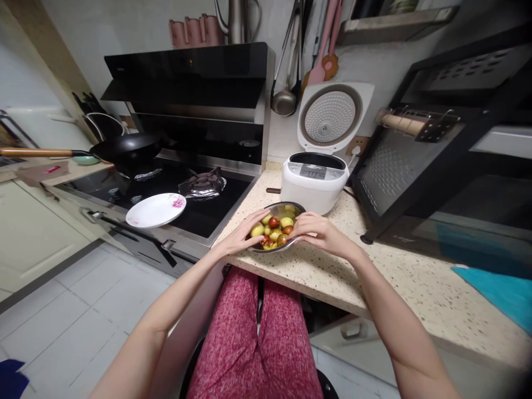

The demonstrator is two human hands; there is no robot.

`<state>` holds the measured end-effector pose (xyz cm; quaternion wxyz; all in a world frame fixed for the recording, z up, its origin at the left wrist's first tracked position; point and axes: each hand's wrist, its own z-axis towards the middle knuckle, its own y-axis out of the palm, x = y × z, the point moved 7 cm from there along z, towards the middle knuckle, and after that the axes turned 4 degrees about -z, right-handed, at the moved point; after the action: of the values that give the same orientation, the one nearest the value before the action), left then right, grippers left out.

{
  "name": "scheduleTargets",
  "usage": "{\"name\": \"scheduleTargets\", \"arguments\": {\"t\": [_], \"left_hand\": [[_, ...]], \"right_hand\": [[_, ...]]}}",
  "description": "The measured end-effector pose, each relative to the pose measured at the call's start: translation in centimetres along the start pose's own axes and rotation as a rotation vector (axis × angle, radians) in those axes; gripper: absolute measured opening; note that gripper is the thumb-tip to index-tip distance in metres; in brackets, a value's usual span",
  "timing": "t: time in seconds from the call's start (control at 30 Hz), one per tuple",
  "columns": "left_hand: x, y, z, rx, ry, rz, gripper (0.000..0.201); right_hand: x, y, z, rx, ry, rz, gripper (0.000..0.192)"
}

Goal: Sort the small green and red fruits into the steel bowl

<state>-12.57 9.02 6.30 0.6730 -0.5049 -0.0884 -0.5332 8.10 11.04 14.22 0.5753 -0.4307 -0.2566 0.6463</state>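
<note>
Left hand [245, 231] and right hand [318, 230], each grip loosely open, cupping fruit-filled metal bowl [277, 209]

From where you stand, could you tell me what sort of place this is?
Most likely a home kitchen: a gas hob with a black wok, an open rice cooker, and a speckled countertop.

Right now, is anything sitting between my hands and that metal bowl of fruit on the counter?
Nothing visible. The left hand and the right hand are already at opposite sides of the metal bowl, at its rim beside the fruit. The rice cooker stands behind the bowl, not between.
</note>
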Motion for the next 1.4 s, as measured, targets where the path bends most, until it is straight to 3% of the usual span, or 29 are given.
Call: {"name": "scheduleTargets", "arguments": {"t": [0.23, 0.43, 0.83, 1.03, 1.4], "left_hand": [[-0.1, 0.3, 0.9, -0.027, 0.015, -0.084, 0.086], [0.3, 0.8, 1.0, -0.060, 0.026, -0.131, 0.089], [-0.9, 0.1, 0.7, 0.067, -0.068, -0.066, 0.086], [-1.0, -0.3, 0.8, 0.140, -0.129, -0.076, 0.086], [-1.5, -0.3, 0.6, 0.170, -0.204, -0.089, 0.082]], "right_hand": [[0.8, -1.0, 0.4, 0.129, 0.012, 0.079, 0.028], [1.2, -0.8, 1.4, 0.123, 0.035, 0.108, 0.028], [2.6, -1.6, 6.4, -0.154, 0.015, 0.127, 0.027], [3.8, -2.5, 7.0, -0.196, 0.058, 0.180, 0.031], [4.5, -3.3, 8.3, -0.273, 0.122, 0.229, 0.038]]}}
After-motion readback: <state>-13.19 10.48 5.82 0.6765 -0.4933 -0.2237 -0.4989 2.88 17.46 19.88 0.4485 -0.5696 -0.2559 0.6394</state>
